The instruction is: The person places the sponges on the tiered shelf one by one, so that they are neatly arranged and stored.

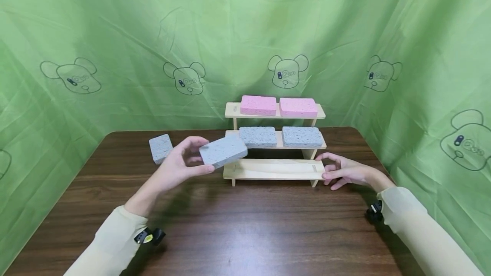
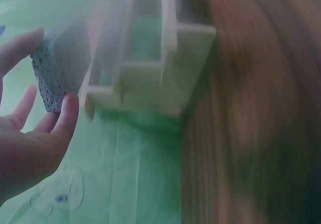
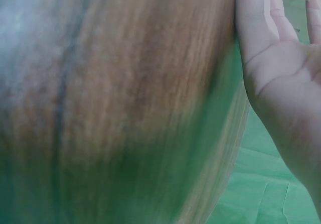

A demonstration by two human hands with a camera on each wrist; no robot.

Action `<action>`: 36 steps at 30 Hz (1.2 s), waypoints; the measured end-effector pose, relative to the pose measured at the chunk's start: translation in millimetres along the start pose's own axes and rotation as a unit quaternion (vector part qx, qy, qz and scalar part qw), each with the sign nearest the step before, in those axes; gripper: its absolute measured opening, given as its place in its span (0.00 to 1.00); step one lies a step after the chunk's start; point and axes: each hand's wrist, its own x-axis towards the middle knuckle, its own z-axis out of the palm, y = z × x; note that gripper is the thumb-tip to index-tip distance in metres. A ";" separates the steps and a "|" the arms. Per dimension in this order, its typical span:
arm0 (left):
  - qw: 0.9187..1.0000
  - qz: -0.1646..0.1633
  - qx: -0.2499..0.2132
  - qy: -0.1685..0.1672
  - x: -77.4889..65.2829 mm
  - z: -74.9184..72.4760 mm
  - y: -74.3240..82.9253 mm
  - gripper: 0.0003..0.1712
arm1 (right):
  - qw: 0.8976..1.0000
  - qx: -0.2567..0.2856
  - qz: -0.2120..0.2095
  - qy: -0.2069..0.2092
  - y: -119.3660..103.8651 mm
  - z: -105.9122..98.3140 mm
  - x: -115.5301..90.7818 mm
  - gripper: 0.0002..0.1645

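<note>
My left hand (image 1: 180,159) grips a light blue sponge block (image 1: 223,151) between thumb and fingers, raised and tilted at the left end of a three-step wooden rack (image 1: 274,169). In the left wrist view the speckled side of this sponge (image 2: 55,73) shows between the fingertips. At the rack's right end, my right hand (image 1: 347,171) holds the lowest shelf, thumb at the front corner and index finger at the back. Two blue sponges (image 1: 258,137) lie on the middle shelf, two pink sponges (image 1: 258,105) on the top one. The lowest shelf is bare.
Another blue sponge (image 1: 161,148) lies on the dark wooden table (image 1: 245,229), behind my left wrist. Green cloth (image 1: 230,33) with bear-head drawings hangs behind the table and along its sides. The right wrist view is mostly blurred table and cloth.
</note>
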 end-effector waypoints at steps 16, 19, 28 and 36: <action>0.986 -0.002 -0.145 -0.085 39.3 77.7 3.6 0.46 | 1.000 0.000 -0.004 -0.001 -0.6 -1.0 -0.3 0.30; 0.983 -0.016 -0.158 -0.096 45.2 91.7 3.4 0.46 | 1.000 -0.003 -0.005 -0.003 -0.3 -1.5 -0.3 0.30; 0.969 -0.066 -0.206 -0.117 52.6 136.2 -3.2 0.41 | 1.000 -0.005 -0.005 -0.004 1.9 -2.4 1.4 0.30; 0.971 -0.081 -0.198 -0.112 57.9 169.0 -5.4 0.39 | 1.000 -0.006 -0.011 -0.005 2.0 -2.4 0.3 0.30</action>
